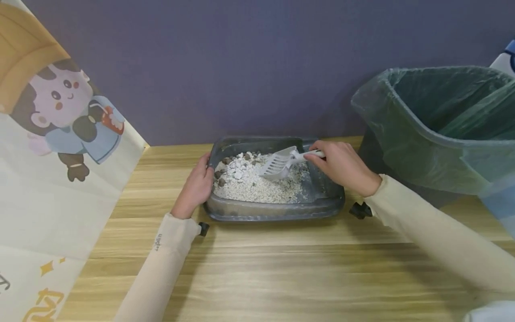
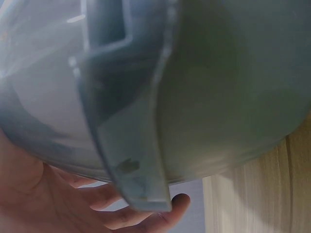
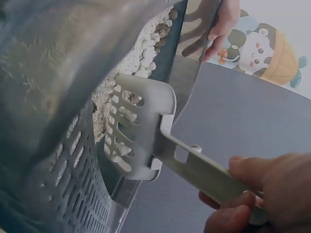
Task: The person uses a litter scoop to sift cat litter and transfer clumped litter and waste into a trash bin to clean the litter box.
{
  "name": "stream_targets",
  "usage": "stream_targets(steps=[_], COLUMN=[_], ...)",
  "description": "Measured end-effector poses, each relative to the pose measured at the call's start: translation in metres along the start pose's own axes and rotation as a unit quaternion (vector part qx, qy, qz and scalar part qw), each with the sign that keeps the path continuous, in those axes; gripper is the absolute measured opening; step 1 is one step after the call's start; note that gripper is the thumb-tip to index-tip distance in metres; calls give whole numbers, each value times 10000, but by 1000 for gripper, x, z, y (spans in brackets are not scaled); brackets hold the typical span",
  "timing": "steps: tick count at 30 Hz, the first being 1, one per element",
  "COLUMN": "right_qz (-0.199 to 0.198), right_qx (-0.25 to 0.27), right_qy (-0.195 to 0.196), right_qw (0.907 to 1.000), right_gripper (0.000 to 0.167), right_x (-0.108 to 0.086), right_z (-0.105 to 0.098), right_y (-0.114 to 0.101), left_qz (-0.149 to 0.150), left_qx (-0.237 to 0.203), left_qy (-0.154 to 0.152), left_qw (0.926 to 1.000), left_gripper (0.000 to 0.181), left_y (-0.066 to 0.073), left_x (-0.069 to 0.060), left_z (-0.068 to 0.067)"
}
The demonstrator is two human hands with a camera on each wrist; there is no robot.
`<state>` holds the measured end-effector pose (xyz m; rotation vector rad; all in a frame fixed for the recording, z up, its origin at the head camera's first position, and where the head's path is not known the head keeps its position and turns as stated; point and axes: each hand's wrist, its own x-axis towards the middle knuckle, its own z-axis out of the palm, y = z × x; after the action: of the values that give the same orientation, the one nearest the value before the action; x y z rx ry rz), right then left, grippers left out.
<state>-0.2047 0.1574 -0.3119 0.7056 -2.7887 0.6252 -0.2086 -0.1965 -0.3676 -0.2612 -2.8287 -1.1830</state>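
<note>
A grey litter box holds pale granular litter, with whiter lumps and brown clumps toward its left end. My left hand grips the left rim; in the left wrist view its fingers reach along the box's outer wall. My right hand holds a light grey slotted litter scoop by its handle, fingers wrapped round it in the right wrist view. The scoop's head is tilted at the litter's surface, and a few bits show through its slots.
A bin lined with a translucent green bag stands right of the box, near my right forearm. Behind the box rises a dark blue-grey wall. A white panel with a cartoon figure borders the wooden surface on the left.
</note>
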Motion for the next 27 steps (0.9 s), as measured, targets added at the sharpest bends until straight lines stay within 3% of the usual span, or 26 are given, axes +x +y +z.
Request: stream_targets(steps=[14,20,27], right_qz=[260,431,415], right_qx=[-210,6,-63], right_qy=[-1194,-1455,-1785], right_qw=[9923,9884,9830], right_gripper=[33,29,35], right_x=[34,41,42], right_z=[0,5,6], right_y=[7,6,8], left_qz=[-81,-16,-46], left_qx=[16,46,30], left_qy=[-116,-88,-137], left_qw=[9999,9999,9999], left_gripper=[52,52,51], left_y=[0,-1,0], left_x=[0,1,0], left_z=[-1,-1,-2])
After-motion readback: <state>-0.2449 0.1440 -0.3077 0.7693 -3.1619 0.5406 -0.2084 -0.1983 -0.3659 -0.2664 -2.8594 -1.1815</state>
